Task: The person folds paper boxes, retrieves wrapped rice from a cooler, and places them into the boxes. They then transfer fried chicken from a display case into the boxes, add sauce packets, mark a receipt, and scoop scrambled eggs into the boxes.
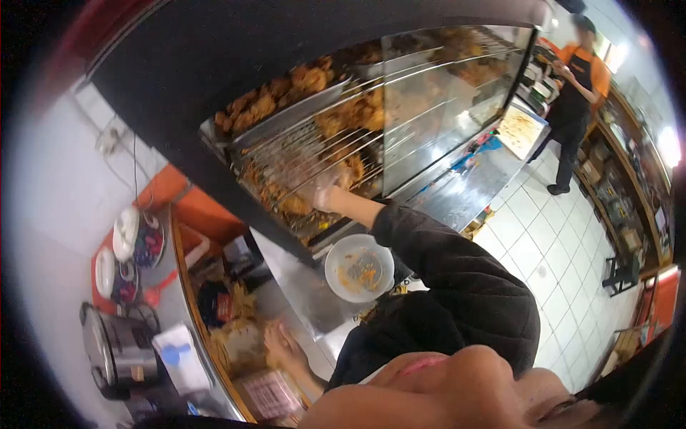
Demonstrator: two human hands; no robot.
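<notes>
My right hand point(334, 191), in what looks like a clear plastic glove, reaches through the open side of a glass-fronted warming cabinet point(457, 171). Its fingers are blurred, right at a piece of fried chicken point(349, 166) on the wire rack point(293, 161); I cannot tell whether they grip it. Below the cabinet opening stands a white bowl point(359, 268) with orange crumbs inside. Lower left, my bare left hand point(284, 348) has its fingers extended and holds nothing visible. It is beside brown paper bags point(239, 343) and above a package with red print point(270, 395).
More fried chicken point(275, 96) fills a tray on the upper rack. A rice cooker point(118, 347) and a white paper pad point(182, 360) rest on the left counter. A person in an orange shirt and dark apron point(572, 93) stands at the far right, near wooden shelves point(636, 193).
</notes>
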